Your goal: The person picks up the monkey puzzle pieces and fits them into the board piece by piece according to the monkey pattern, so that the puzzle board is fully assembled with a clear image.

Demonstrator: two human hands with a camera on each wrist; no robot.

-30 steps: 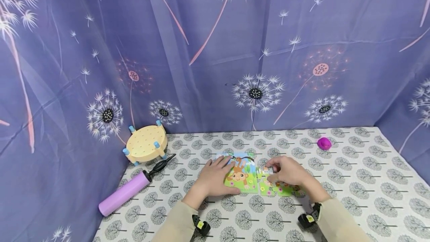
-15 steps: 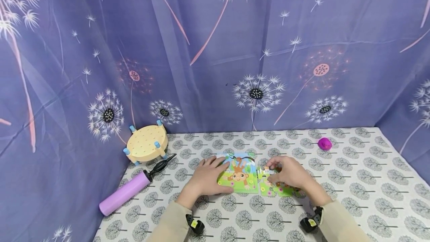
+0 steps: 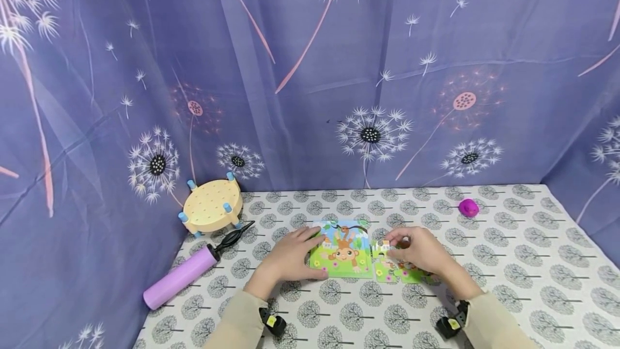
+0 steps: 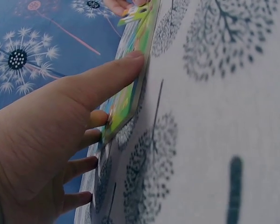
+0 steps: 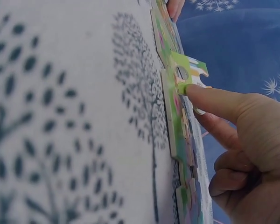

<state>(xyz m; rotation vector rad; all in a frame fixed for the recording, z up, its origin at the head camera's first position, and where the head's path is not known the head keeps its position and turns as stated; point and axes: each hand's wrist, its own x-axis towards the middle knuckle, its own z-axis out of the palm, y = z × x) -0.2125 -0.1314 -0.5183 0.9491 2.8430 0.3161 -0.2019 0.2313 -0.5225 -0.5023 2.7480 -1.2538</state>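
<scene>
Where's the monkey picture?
In the head view, the monkey picture lies below centre, the left hand at its left edge, some puzzle pieces beside its right.

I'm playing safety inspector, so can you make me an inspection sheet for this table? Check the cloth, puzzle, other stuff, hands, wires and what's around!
Surface: white cloth with a grey tree print.
Job's things: monkey picture lying flat; puzzle pieces to its right; one tilted piece above them, contact unclear.
Clutter: purple tube with a black tip and yellow dotted board with blue legs, both left; small magenta thing, back right.
Grippers: left hand at the picture's left side, fingers spread; right hand pinches the tilted piece.
Cables: nothing seen.
Surroundings: blue-purple curtain with dandelions.
</scene>
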